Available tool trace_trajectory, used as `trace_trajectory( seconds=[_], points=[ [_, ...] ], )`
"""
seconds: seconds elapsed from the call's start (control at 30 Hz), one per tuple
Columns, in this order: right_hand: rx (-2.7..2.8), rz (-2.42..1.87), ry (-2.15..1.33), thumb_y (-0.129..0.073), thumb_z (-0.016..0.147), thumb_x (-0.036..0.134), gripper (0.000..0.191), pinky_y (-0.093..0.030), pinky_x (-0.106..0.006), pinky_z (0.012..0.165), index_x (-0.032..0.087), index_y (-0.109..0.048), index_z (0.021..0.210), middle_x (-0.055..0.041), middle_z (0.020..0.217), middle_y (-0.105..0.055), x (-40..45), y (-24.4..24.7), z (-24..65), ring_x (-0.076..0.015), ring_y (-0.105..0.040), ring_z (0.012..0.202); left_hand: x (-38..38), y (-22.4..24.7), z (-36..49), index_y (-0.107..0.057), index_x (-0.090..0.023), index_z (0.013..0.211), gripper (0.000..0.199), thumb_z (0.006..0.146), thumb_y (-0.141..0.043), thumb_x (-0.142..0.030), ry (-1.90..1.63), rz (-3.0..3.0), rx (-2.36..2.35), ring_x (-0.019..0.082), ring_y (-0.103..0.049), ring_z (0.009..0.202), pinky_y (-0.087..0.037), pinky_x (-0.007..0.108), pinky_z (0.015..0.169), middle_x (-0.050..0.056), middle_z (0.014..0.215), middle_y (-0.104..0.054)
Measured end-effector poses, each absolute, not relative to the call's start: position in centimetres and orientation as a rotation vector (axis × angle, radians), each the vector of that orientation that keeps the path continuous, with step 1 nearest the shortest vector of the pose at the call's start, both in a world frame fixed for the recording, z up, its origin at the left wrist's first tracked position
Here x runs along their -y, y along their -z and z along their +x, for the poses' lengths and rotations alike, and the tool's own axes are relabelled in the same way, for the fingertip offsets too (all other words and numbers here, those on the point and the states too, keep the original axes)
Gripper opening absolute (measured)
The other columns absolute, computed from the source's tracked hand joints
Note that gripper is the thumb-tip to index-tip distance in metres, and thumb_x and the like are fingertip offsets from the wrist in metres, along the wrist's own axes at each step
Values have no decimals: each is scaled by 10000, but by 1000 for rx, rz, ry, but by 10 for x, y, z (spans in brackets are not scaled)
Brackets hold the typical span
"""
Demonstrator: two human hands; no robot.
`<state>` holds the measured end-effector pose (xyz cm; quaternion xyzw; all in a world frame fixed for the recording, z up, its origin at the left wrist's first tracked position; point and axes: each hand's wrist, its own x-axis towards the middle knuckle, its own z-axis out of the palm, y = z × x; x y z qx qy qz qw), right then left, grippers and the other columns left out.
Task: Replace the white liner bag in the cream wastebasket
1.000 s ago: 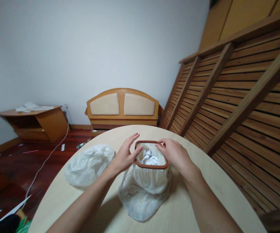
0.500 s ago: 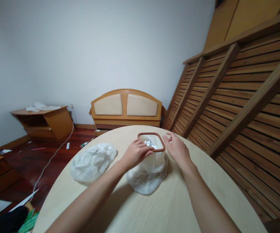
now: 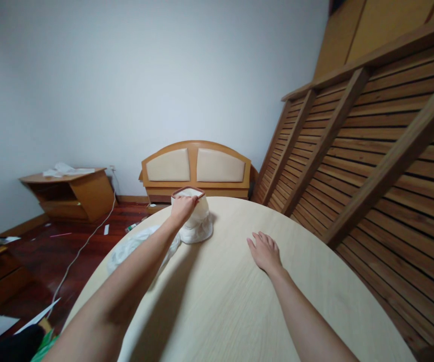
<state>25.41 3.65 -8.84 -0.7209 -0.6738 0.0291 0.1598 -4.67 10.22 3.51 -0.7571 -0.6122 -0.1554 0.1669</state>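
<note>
A small bin with a brown squarish rim, a white plastic bag hanging around its sides, stands near the far left edge of the table. My left hand is closed over the near side of its rim. What lies inside the bin cannot be made out. A crumpled white plastic bag rests on the table to the left, partly hidden behind my left forearm. My right hand is apart from the bin, low over the table on the right, fingers loosely spread and holding nothing.
The round pale wooden table fills the foreground. Beyond it are a padded headboard and, at left, a low wooden cabinet with white sheets on top. A slatted wooden frame leans along the right side.
My left hand has carried the bin away and to the left, close beside the crumpled bag. My right hand has drawn back from the bin's rim toward me.
</note>
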Motion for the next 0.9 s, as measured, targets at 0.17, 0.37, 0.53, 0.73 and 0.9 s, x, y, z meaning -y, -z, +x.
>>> trace_trajectory(
  seconds=[0.17,0.37,0.53,0.73,0.9],
  points=[
    [1948,-2050,-56,-342,1016,481,556,-250,-481,1161,167,-535,1432,-140,1538,-459,-38,91,255,-316,-384,1412,-92,-42,-83,-705,-146,1081,354,1014,-415,-337,474,-2064,1866,319,-691,1006,-475,447,929,168,974,-749],
    [2018,-1987,-108,-445,935,616,747,-207,-579,1167,105,-477,1479,-208,1581,-379,-34,91,254,-397,-314,1460,-59,-28,-48,-464,-107,1427,480,1011,-414,-341,660,-2207,1693,321,-415,1390,-321,494,1154,208,1475,-489],
    [2117,-1824,-153,-439,975,472,568,-227,-477,1197,139,-556,1420,-137,1552,-456,-23,91,259,-301,-364,1457,-10,43,12,-504,-187,1418,489,970,-510,-383,573,-2622,1482,270,-430,1409,-367,437,1162,126,1525,-478],
    [2238,-1607,-189,-493,953,408,494,-273,-399,1192,158,-616,1360,-114,1518,-503,-23,89,255,-241,-412,1429,1,89,20,-512,-211,1429,504,993,-433,-451,483,-2847,1485,337,-385,1454,-350,543,1159,141,1559,-441],
    [2232,-1574,-206,-459,968,433,492,-279,-386,1193,174,-624,1352,-99,1549,-465,-34,94,248,-225,-403,1434,-10,86,14,-518,-199,1429,525,960,-486,-432,491,-2924,1415,358,-362,1462,-314,539,1181,153,1559,-436]
  ],
)
